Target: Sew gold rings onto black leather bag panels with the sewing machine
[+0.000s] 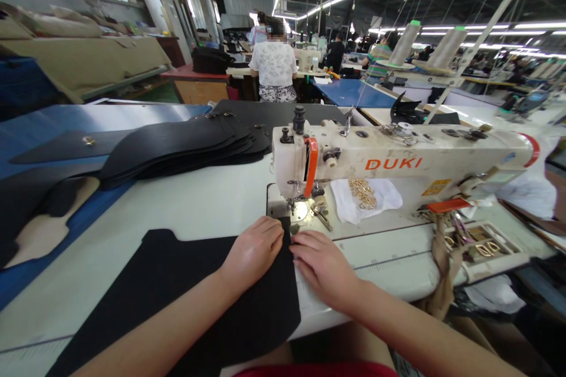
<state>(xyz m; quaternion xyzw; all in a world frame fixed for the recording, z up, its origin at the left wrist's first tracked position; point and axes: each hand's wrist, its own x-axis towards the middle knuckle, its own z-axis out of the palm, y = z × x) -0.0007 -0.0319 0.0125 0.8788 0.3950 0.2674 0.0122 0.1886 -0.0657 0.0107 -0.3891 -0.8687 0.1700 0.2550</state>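
A large black leather-like panel (186,283) lies on the sewing machine table and hangs toward my lap. Its narrow upper right corner reaches the needle area (292,207) of the white sewing machine (393,159). My left hand (254,250) rests on the panel with fingers bent and together, gripping it near that corner. At the panel's right edge, my right hand (325,268) has its fingers curled and close together, fingertips against the edge. Whatever lies under these fingertips is hidden. A metal guide (322,212) sits beside the needle plate (299,212).
Stacked black panels (177,144) lie at the left back, by a pale template-like piece (48,227). Gold rings (362,193) sit in a white bag (391,194) behind the needle. A parts tray (495,247) is on the right. A co-worker (274,65) sits ahead, facing away.
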